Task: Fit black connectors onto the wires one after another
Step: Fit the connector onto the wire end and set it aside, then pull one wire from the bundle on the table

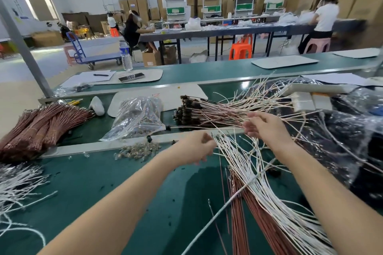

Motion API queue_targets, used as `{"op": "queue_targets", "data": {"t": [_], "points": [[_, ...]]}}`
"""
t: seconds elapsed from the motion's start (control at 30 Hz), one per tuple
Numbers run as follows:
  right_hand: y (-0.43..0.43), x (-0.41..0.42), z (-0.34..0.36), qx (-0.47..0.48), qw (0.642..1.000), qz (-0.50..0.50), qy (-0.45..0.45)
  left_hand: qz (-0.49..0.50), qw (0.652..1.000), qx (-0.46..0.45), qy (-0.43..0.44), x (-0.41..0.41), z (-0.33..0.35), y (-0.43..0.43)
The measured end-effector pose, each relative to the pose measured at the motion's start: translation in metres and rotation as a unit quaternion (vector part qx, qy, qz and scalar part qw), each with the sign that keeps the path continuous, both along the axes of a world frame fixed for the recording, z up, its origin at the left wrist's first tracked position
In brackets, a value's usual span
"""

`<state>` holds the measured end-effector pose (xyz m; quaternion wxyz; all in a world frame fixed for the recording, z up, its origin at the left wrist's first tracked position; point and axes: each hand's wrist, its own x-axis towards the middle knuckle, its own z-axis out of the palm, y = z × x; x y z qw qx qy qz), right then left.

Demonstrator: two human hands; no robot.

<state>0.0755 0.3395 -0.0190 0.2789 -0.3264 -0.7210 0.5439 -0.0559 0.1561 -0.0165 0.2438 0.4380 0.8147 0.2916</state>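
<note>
Wires (pixel 259 182), thin and white with copper-brown ones beneath them, fan across the green bench (pixel 124 188). They lie to the right of the clear plastic bag (pixel 137 118) and nearer to me, and their tips rise toward my hands. Just right of the bag is a finished pile (pixel 217 112) of pale and brownish wires. Their ends carry black connectors (pixel 186 107), which are stacked facing the bag.

The bag itself is crumpled and lies on its side. It is filled with small dark and metallic parts that are too small to make out. Loose parts (pixel 136 150) of the same kind are heaped on the bench just in front of the bag. Left of the bag are tied bundles of copper-coloured wire (pixel 41 126).

My hands are near each other but apart, right of the bag and nearer to me. My left hand (pixel 196 147) has its fingers curled at the tips of the white wires. Blur hides whether it grips anything. My right hand (pixel 263 126) is above the fan with its fingers curled, pinching a single wire (pixel 207 127). That wire stretches back toward the bag and has a black plug (pixel 168 128) on its far end.
</note>
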Motion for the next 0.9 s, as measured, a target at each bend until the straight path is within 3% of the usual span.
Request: {"op": "queue_targets", "data": {"t": [0.1,0.23,0.47,0.67,0.8,0.9], "points": [[-0.027,0.015,0.009,0.070,0.997,0.027,-0.025,-0.074,0.989,-0.102,0.076,0.034,-0.003,-0.005],[-0.061,0.042,0.005,0.160,0.982,0.056,-0.084,-0.069,0.968,-0.182,0.158,0.057,-0.003,-0.018],[-0.096,0.063,-0.007,0.205,0.966,0.081,-0.133,-0.020,0.954,-0.273,0.123,0.075,0.012,-0.054],[-0.106,0.042,-0.018,0.220,0.964,0.080,-0.129,0.016,0.958,-0.269,0.094,0.103,0.005,-0.052],[-0.116,0.032,-0.027,0.211,0.968,0.079,-0.110,0.026,0.949,-0.268,0.167,0.116,0.002,-0.043],[-0.123,0.027,-0.031,0.222,0.967,0.071,-0.103,0.048,0.957,-0.230,0.171,0.112,-0.001,-0.040]]}}
